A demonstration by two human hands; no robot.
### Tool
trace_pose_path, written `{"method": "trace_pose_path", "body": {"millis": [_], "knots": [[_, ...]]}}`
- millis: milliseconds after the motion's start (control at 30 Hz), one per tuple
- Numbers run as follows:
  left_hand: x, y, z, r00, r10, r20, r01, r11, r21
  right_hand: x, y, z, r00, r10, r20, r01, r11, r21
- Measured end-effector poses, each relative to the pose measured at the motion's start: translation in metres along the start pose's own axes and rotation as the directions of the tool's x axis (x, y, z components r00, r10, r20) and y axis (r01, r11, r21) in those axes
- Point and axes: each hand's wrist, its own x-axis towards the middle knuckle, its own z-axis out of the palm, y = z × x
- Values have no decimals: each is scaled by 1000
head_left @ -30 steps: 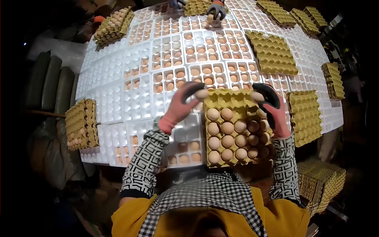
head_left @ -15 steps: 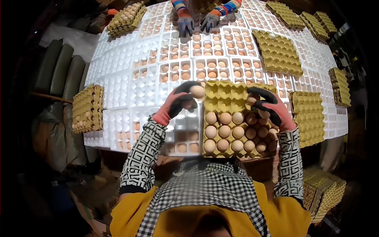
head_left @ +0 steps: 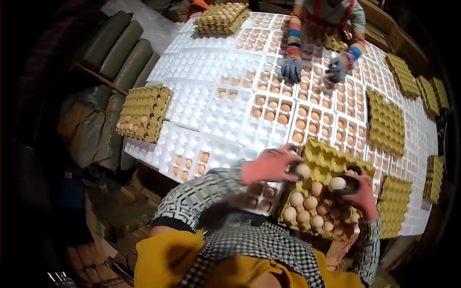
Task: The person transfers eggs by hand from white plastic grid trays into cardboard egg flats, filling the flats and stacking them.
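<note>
My left hand (head_left: 271,165), in a pink glove with dark fingertips, is closed around an egg (head_left: 302,171) at the left edge of a yellow egg tray (head_left: 314,151). On the tray's right side my right hand (head_left: 360,192), gloved alike, grips another egg (head_left: 337,184). Several eggs (head_left: 310,202) fill the near rows of this tray, while its far cups are bare. Part of a white tray with brown eggs (head_left: 265,205) shows below my left forearm. Whether either hand holds more eggs is hidden by the gloves.
White egg trays (head_left: 225,117) cover the table, some cups holding eggs. Yellow tray stacks stand at the left (head_left: 149,108), far left (head_left: 221,19) and right (head_left: 386,122). Across the table, a person's grey-gloved hands (head_left: 291,70) reach over the eggs.
The camera view has swung, shifting the table to the right and tilting it. My left hand has come from over the white trays to the yellow tray's edge, still with an egg.
</note>
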Motion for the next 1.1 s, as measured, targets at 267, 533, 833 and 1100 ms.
{"method": "trace_pose_path", "body": {"millis": [267, 533, 833, 1100], "knots": [[62, -308, -147, 695, -339, -634, 278, 940, -198, 143, -107, 64, 997, 15, 70, -34, 963, 269], [115, -403, -174, 785, -520, -338, 228, 748, -623, 292, -160, 214, 1000, 23, 10, -25, 984, 175], [1, -365, -97, 715, 72, -696, 91, 977, 195, 350, -139, 311, 972, -182, -148, 82, 855, -512], [0, -385, -69, 766, -79, -638, 194, 975, 112, 339, -136, 340, 852, -486, 194, 517, 725, -454]]}}
